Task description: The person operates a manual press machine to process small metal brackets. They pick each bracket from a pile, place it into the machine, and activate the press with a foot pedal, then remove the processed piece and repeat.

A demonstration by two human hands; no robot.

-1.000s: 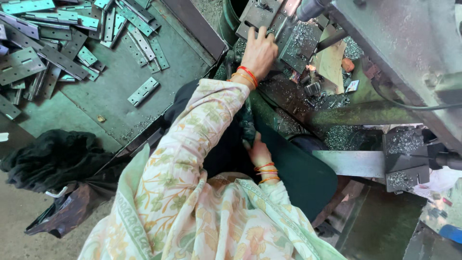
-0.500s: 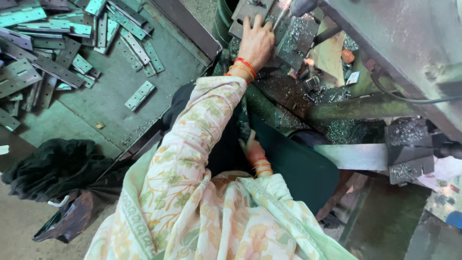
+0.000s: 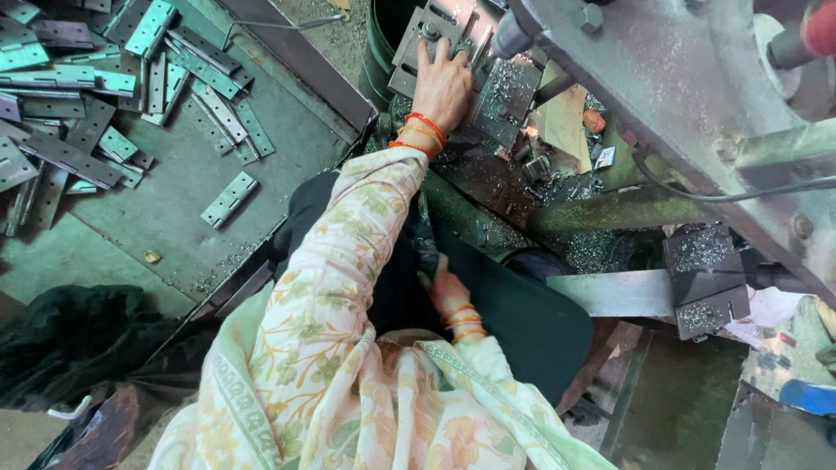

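Note:
My left hand [image 3: 442, 83], with red bangles at the wrist, reaches up to the machine [image 3: 662, 78] and lies on a grey metal plate [image 3: 435, 35] at its fixture, fingers curled over the plate. My right hand [image 3: 448, 294], also bangled, rests low by my lap against dark green cloth [image 3: 514, 322]. Its fingers are hidden under my left sleeve. Metal shavings [image 3: 592, 248] cover the machine bed beside the left hand.
A pile of grey-green metal hinges [image 3: 96, 87] lies on a green sheet-metal tray [image 3: 174, 235] at the left; one hinge [image 3: 229, 198] lies apart. A dark green bin [image 3: 383, 35] stands behind the plate. A black bag [image 3: 70, 339] is at lower left. A steel bar with a block [image 3: 705, 278] juts out at right.
My left hand stays on the plate and sits slightly higher in view as the camera shifts. My right hand has hardly moved.

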